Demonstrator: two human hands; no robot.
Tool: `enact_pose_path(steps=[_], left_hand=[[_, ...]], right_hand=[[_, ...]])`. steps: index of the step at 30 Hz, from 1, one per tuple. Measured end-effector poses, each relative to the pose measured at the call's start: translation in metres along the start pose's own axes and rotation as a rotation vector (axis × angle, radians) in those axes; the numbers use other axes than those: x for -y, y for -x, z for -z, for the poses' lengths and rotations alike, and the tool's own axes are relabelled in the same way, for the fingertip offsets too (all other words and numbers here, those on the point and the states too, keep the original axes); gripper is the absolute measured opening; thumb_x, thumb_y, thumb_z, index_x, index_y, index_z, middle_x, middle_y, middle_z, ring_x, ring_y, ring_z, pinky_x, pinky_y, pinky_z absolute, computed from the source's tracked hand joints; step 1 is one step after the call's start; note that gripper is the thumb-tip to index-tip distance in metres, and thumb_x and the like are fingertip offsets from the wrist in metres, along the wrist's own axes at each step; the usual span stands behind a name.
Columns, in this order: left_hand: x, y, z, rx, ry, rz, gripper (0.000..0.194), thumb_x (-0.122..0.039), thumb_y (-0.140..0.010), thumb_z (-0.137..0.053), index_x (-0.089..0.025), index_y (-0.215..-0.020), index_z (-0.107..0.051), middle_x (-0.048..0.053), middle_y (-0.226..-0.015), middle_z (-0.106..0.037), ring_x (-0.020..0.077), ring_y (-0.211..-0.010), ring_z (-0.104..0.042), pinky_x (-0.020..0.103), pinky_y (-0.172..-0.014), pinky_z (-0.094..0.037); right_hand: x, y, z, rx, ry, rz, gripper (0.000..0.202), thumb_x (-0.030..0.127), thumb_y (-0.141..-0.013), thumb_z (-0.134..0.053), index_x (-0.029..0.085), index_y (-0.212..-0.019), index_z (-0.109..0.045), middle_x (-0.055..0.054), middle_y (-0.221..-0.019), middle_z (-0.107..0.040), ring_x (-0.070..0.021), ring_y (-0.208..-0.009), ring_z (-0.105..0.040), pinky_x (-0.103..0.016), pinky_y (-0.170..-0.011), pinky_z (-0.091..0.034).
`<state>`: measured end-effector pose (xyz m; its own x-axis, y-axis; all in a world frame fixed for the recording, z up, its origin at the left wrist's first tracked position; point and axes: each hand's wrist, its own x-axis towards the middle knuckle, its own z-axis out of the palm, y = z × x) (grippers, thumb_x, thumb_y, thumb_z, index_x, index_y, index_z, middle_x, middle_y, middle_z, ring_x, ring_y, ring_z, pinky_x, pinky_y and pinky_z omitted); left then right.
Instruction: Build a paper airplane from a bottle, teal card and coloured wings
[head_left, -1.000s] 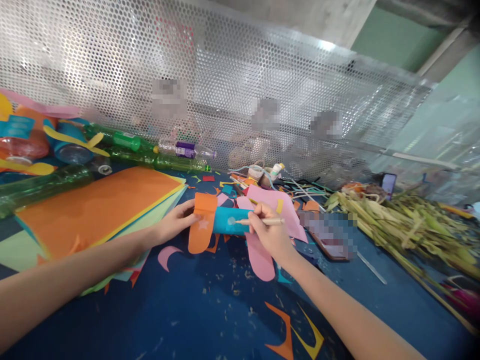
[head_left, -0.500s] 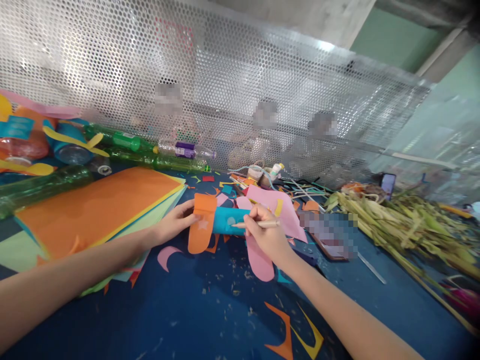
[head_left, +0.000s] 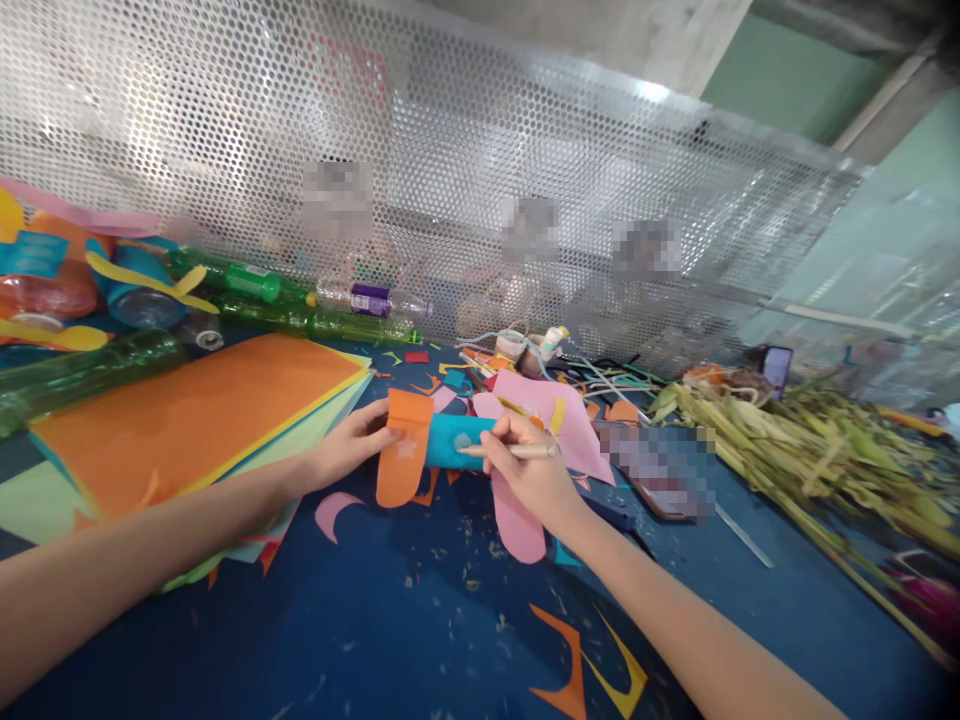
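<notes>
A blue paper-covered tube [head_left: 444, 440] lies across the middle of the table, with an orange rounded strip [head_left: 401, 480] bearing a pale star at its left end. My left hand [head_left: 356, 445] grips that end, thumb in front and fingers behind. Pinched in my right hand [head_left: 529, 475] is a pale pencil-like stick [head_left: 536, 452], whose tip touches the blue surface beside a light round mark [head_left: 462, 441]. A rounded pink strip [head_left: 519, 525] hangs from the tube's right part, which my right hand partly covers.
Stacked coloured paper [head_left: 210, 420] lies left, below green plastic bottles [head_left: 300, 315]. Paper scraps [head_left: 559, 660] are scattered near and far. To the right are a phone [head_left: 664, 480] and dried stalks [head_left: 817, 450]. A perforated metal screen [head_left: 465, 140] stands behind, with people beyond it.
My right hand and the stick have shifted very slightly left along the blue tube. The left hand and the tube stay in place.
</notes>
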<state>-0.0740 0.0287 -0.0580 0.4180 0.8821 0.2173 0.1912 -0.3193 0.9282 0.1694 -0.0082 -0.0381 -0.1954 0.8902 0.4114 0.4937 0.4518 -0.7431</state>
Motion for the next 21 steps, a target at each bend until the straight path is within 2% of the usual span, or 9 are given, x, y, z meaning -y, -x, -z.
enact_pose_path(steps=[11, 21], left_hand=[[-0.0014, 0.0003, -0.0003, 0.001, 0.0, -0.007, 0.046, -0.044, -0.081, -0.052, -0.022, -0.12, -0.054, 0.006, -0.131, -0.055, 0.0293, -0.12, -0.049, 0.041, -0.101, -0.04], [0.0007, -0.0004, 0.0003, 0.002, -0.004, -0.012, 0.046, -0.044, -0.081, -0.052, -0.023, -0.121, -0.053, 0.006, -0.132, -0.054, 0.0284, -0.12, -0.05, 0.042, -0.102, -0.04]], right_hand=[[0.0057, 0.0, 0.0009, 0.007, 0.002, 0.022, 0.025, 0.031, -0.089, -0.052, 0.022, -0.067, -0.045, 0.004, -0.055, -0.06, -0.0126, -0.055, -0.059, -0.024, -0.059, -0.045], [-0.0022, -0.0019, 0.002, -0.014, 0.004, -0.004, 0.023, 0.029, -0.087, -0.051, 0.022, -0.067, -0.042, 0.005, -0.051, -0.056, -0.0133, -0.051, -0.058, -0.023, -0.054, -0.044]])
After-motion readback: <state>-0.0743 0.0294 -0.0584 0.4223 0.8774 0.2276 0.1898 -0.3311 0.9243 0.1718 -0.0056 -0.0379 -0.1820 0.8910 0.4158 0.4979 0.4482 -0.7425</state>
